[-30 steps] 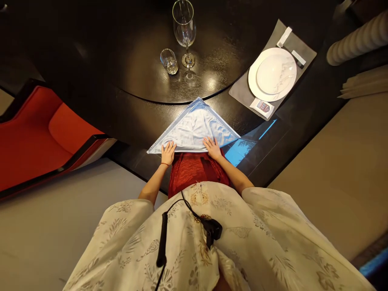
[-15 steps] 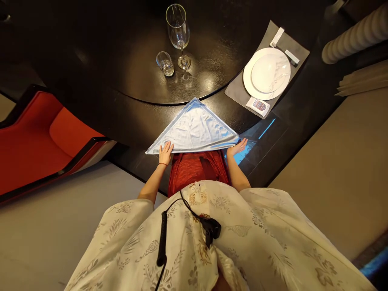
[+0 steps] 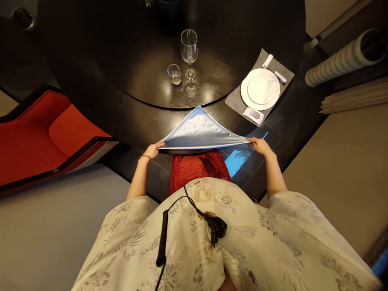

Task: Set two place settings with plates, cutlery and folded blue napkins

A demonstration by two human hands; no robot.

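A light blue satin napkin (image 3: 201, 131), folded into a triangle, is stretched between my hands at the dark table's edge. Its peak points away from me, toward the raised round centre of the table. My left hand (image 3: 153, 150) pinches the left corner, and my right hand (image 3: 261, 145) pinches the right corner. The long folded side runs taut and nearly straight between them. Beyond the peak, a wine glass (image 3: 189, 52) and a small tumbler (image 3: 174, 74) stand on the round centre.
To the right, a grey placemat (image 3: 235, 101) carries stacked white plates (image 3: 262, 89), a small printed packet (image 3: 254, 115) and two white pieces. A red chair (image 3: 72, 127) stands at the left. Red fabric (image 3: 197, 169) lies below the table edge. A ribbed pale column (image 3: 336, 60) is at right.
My hands, which lay with fingers spread on the napkin, now grip its two side corners. They moved farther apart and pulled the long side tight. The view shifted slightly.
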